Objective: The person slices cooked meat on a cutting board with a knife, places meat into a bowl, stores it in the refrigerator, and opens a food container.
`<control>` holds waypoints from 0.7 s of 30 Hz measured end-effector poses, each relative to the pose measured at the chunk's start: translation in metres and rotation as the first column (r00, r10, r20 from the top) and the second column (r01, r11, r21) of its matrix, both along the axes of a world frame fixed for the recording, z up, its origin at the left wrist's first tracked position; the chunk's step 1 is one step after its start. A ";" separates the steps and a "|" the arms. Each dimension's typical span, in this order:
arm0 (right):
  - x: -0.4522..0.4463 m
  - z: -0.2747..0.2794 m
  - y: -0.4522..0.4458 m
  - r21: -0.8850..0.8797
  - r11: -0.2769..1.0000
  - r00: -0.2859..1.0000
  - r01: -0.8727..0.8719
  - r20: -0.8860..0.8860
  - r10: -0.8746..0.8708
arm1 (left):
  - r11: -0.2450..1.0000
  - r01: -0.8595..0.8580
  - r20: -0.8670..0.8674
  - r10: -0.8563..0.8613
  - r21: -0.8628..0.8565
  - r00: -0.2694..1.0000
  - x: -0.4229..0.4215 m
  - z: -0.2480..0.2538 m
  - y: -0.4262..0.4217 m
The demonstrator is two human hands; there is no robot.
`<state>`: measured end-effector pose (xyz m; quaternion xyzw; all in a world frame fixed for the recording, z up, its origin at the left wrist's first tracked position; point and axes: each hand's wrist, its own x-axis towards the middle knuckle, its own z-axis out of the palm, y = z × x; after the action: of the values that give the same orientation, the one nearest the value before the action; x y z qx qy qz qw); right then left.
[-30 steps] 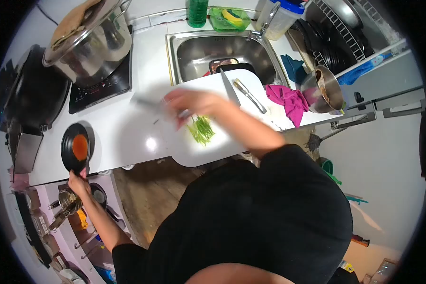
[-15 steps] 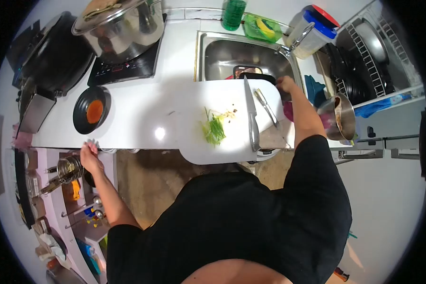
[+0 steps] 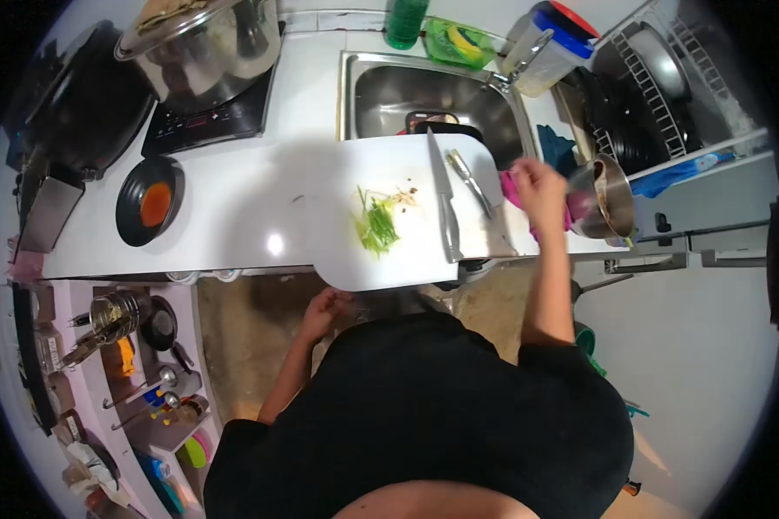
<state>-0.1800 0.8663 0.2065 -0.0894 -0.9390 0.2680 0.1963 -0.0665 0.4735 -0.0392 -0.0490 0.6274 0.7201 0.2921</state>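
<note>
My right hand (image 3: 538, 186) is closed on a pink cloth (image 3: 512, 188) at the counter's right end, beside a metal pot (image 3: 613, 203). Below the front edge of the white cutting board (image 3: 337, 264) is my left hand (image 3: 325, 311), empty, its fingers loosely bent and apart. Chopped green onion (image 3: 377, 227) lies on the board with small brownish scraps. A large knife (image 3: 443, 199) rests to the right of the greens, and a peeler-like tool (image 3: 469, 180) lies beside it.
Behind the board is a sink (image 3: 389, 95) holding a dark-rimmed tray (image 3: 431, 118). A black bowl with orange-red sauce (image 3: 154, 203) sits at left, near an induction cooker (image 3: 203, 128) bearing a big steel pot (image 3: 203, 65). A dish rack (image 3: 653, 95) stands at right.
My right hand has come from the sink's edge down onto the pink cloth. My left hand has moved right, from beside the black bowl to below the cutting board. The view has shifted slightly.
</note>
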 end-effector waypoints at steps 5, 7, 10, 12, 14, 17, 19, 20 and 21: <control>0.031 -0.065 -0.017 0.031 0.983 0.983 -0.183 0.021 0.182 | 0.981 -0.153 0.103 0.141 0.123 0.985 -0.024 0.066 0.031; 0.046 -0.043 -0.024 -0.078 0.988 0.990 -0.132 0.037 0.135 | 0.936 -0.344 0.152 0.331 0.073 0.931 -0.027 0.062 0.035; 0.054 -0.013 0.029 -0.205 0.972 0.962 0.116 -0.219 -0.161 | 0.895 -0.389 0.163 0.360 0.219 0.919 -0.031 0.047 0.027; 0.049 0.009 0.057 -0.123 0.976 0.964 0.178 -0.179 -0.199 | 0.924 -0.373 0.193 0.352 0.081 0.916 -0.021 0.073 0.023; 0.042 0.013 0.048 -0.085 0.995 0.989 0.051 -0.133 -0.062 | 0.932 -0.185 0.023 0.202 -0.313 0.979 -0.018 0.085 0.013; 0.014 -0.038 0.012 0.038 0.994 0.992 -0.101 -0.069 0.104 | 0.891 -0.411 -0.463 0.286 -0.193 0.839 -0.014 0.093 0.016; 0.009 -0.066 0.000 0.189 0.981 0.999 -0.038 -0.017 0.041 | 0.867 -0.479 -0.414 0.389 -0.138 0.823 -0.010 0.127 0.033; 0.010 -0.076 -0.002 0.178 0.983 0.999 -0.048 -0.012 0.051 | 0.866 -0.496 -0.424 0.430 -0.055 0.797 -0.011 0.139 0.042; 0.009 -0.085 -0.002 0.094 0.992 0.992 -0.084 0.105 0.074 | 0.856 -0.515 -0.436 0.478 0.037 0.763 -0.015 0.145 0.048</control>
<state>-0.1710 0.8646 0.1220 -0.0560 -0.9625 0.2241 0.1420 -0.0810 0.5217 0.1056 -0.0657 0.6704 0.7369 -0.0570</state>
